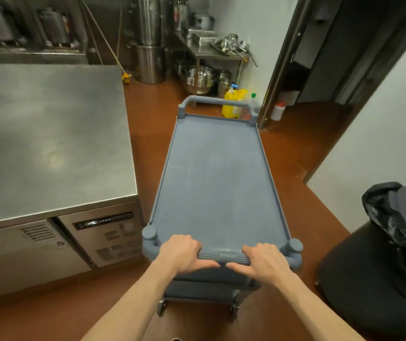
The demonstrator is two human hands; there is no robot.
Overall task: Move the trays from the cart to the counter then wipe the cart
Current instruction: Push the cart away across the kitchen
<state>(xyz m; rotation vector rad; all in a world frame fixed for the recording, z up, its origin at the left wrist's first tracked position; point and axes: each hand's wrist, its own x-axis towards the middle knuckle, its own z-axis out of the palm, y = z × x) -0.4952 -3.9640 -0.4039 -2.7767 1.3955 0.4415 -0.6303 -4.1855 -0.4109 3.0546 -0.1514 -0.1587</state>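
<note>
A grey-blue plastic cart point(216, 178) stands lengthwise in front of me on the brown floor, its top shelf bare. My left hand point(182, 252) grips the left part of the near handle point(224, 257). On the right part of the same handle, my right hand point(263, 262) grips as well. A steel counter point(47, 139) lies to the left of the cart, its top bare. No trays are in view.
A black bin point(379, 267) with a black liner stands close on the right. Beyond the cart's far handle point(218, 100) sit a yellow jug point(232, 102) and bottles by a doorway point(332, 70). Steel pots and a rack point(211, 52) fill the back.
</note>
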